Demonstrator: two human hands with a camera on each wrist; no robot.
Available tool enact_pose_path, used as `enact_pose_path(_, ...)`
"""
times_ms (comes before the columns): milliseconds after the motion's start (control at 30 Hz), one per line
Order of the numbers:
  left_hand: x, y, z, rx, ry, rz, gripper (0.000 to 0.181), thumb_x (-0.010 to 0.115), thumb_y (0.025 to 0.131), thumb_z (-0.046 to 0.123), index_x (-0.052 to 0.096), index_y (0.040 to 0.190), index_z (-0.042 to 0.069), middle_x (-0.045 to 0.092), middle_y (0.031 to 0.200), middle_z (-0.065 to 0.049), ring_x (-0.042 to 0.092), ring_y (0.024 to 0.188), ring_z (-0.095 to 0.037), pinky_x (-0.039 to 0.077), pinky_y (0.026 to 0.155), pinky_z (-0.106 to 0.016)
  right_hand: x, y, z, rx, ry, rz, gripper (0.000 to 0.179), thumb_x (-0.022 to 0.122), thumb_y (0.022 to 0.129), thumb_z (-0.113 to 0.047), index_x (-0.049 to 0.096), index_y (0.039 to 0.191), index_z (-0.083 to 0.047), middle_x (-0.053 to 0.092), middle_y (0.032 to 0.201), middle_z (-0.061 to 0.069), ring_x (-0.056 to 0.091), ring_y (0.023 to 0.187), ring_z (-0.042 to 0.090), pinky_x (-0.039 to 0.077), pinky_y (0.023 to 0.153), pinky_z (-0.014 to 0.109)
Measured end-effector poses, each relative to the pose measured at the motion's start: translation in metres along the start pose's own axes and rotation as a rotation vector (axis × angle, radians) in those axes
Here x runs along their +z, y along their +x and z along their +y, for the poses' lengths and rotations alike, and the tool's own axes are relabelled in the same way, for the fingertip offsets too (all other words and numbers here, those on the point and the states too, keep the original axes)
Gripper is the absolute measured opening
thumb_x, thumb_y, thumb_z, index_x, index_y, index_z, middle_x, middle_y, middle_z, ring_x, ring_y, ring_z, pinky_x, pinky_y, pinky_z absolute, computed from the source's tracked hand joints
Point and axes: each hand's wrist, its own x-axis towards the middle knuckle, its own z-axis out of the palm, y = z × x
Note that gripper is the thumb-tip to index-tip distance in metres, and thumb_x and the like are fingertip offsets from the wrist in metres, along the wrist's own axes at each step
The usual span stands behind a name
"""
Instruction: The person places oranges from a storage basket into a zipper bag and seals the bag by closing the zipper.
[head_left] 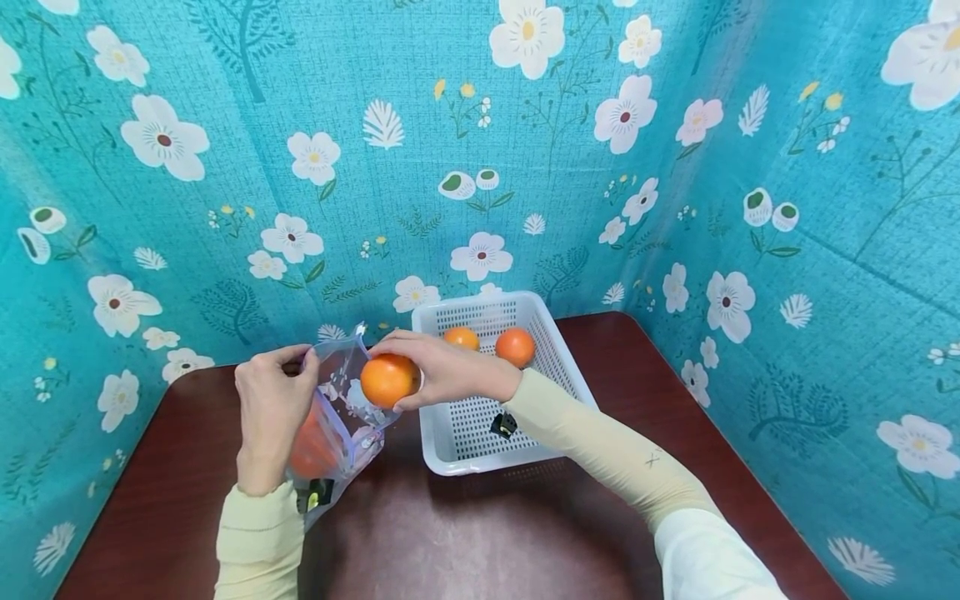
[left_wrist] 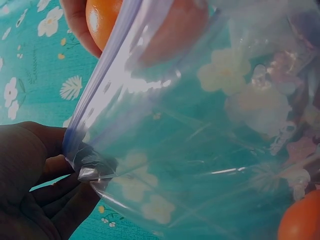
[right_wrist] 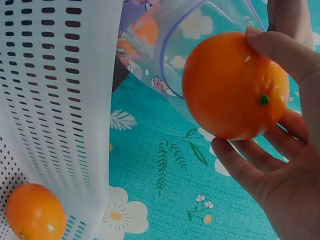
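My right hand (head_left: 442, 367) grips an orange (head_left: 388, 381) at the mouth of a clear zip bag (head_left: 341, 408). Thumb and fingers wrap the fruit's sides in the right wrist view, where the green stem spot of the orange (right_wrist: 235, 85) shows. With thumb and fingers my left hand (head_left: 273, 400) pinches the bag's rim at one corner, and the mouth stands open. Inside the bag, low down, lies more orange fruit (head_left: 313, 446). The left wrist view shows the left hand (left_wrist: 45, 180) at the purple zip edge of the bag (left_wrist: 200, 125), which carries printed pictures.
Right of the bag a white perforated basket (head_left: 442, 454) stands on the dark red table (head_left: 465, 542). It holds an orange (head_left: 515, 347), a second orange (head_left: 461, 337) and a small black item (head_left: 503, 426). Behind the table hangs a teal flowered cloth (head_left: 420, 208).
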Motion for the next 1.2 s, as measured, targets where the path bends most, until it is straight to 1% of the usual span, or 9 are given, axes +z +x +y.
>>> enact_pose_path(300,-0.004,-0.001,0.0,0.004,0.005,0.006,0.015,0.071,0.091,0.006,0.079,0.094,-0.007,0.073,0.076,-0.022,0.068,0.064,-0.035,0.058,0.065,-0.053,0.005,0.006,-0.005,0.012,-0.004,-0.064,0.07,0.085,0.083,-0.027,0.055,0.145,-0.012,0.054,0.147,0.004,0.049,0.134,0.018,0.045,0.107,0.025)
enact_pose_path(433,-0.005,-0.002,-0.001,-0.001,0.005,0.004,0.015,0.071,0.091,0.006,0.078,0.095,-0.007,0.073,0.076,-0.022,0.068,0.065,-0.035,0.058,0.066,-0.053,0.008,0.01,-0.004,0.001,-0.022,-0.08,0.07,0.085,0.083,-0.028,0.056,0.145,-0.015,0.053,0.146,0.003,0.049,0.132,0.017,0.045,0.105,0.022)
enact_pose_path(633,-0.004,-0.001,-0.001,-0.003,-0.001,0.008,0.014,0.072,0.09,0.004,0.078,0.095,-0.008,0.072,0.076,-0.022,0.068,0.064,-0.036,0.058,0.066,-0.053,0.012,0.014,-0.001,-0.01,-0.022,-0.088,0.069,0.085,0.082,-0.027,0.057,0.144,-0.012,0.051,0.143,0.005,0.05,0.124,0.016,0.046,0.1,0.018)
enact_pose_path(767,-0.004,-0.001,-0.001,-0.016,-0.009,-0.002,0.015,0.072,0.09,0.004,0.078,0.097,-0.008,0.073,0.079,-0.023,0.069,0.068,-0.037,0.059,0.068,-0.053,0.015,0.016,-0.002,-0.015,-0.04,-0.098,0.068,0.084,0.083,-0.027,0.058,0.144,-0.014,0.052,0.142,0.004,0.05,0.125,0.015,0.046,0.1,0.018)
enact_pose_path(967,-0.003,-0.001,0.0,-0.025,-0.015,-0.013,0.017,0.07,0.092,0.006,0.078,0.099,-0.008,0.073,0.08,-0.024,0.07,0.069,-0.037,0.059,0.07,-0.053,0.018,0.018,-0.004,-0.029,-0.071,-0.115,0.067,0.085,0.083,-0.026,0.058,0.143,-0.013,0.053,0.144,0.004,0.048,0.131,0.018,0.044,0.105,0.02)
enact_pose_path(1200,-0.002,0.0,0.0,-0.007,-0.008,-0.008,0.016,0.07,0.092,0.005,0.078,0.096,-0.008,0.073,0.078,-0.023,0.07,0.067,-0.037,0.059,0.068,-0.053,0.021,0.021,-0.002,-0.061,-0.09,-0.128,0.068,0.084,0.084,-0.021,0.056,0.144,-0.011,0.054,0.147,0.004,0.044,0.139,0.019,0.037,0.114,0.024)
